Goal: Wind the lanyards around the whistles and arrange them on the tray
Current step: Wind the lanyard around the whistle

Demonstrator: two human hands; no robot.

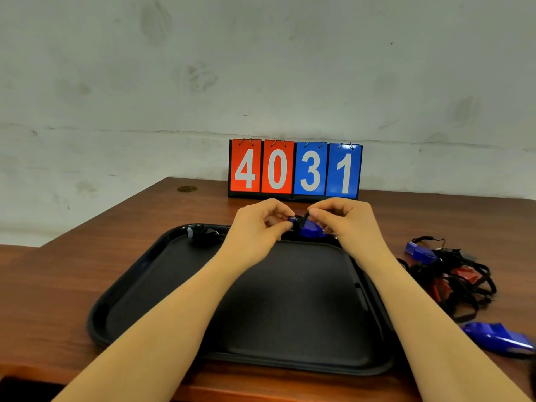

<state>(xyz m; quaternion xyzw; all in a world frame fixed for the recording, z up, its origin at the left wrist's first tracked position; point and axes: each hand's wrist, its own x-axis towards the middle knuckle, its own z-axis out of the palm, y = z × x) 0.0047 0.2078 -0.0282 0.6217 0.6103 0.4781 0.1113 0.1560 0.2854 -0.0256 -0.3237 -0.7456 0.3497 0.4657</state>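
Far left of the black plastic tray [139,288], up in its back corner, there's 1 wound whistle [203,235] already lying there, mostly a dark lump of lanyard w/ a pale bit showing. The tray itself is a rounded rectangle w/ a raised glossy rim and a matte, grainy floor, sitting on a reddish-brown wood-grain table [72,271]. Your left hand [256,227] has thumb and forefinger pressed together, pinching the narrow end of the blue whistle [309,227] over the tray's far edge. Your right hand [345,221] pinches the other side, fingers curled on the black lanyard [300,220] wrapped round its middle. Behind your hands stands a flip scoreboard [295,169]: 4 cards, 2 red and 2 blue, reading 4031. Right of the tray there's a tangled pile [452,277] of black cords w/ 1 blue whistle and some red plastic in it; can't tell how many reds. Nearest the right edge lies 1 more shiny blue whistle [499,338], blurred.
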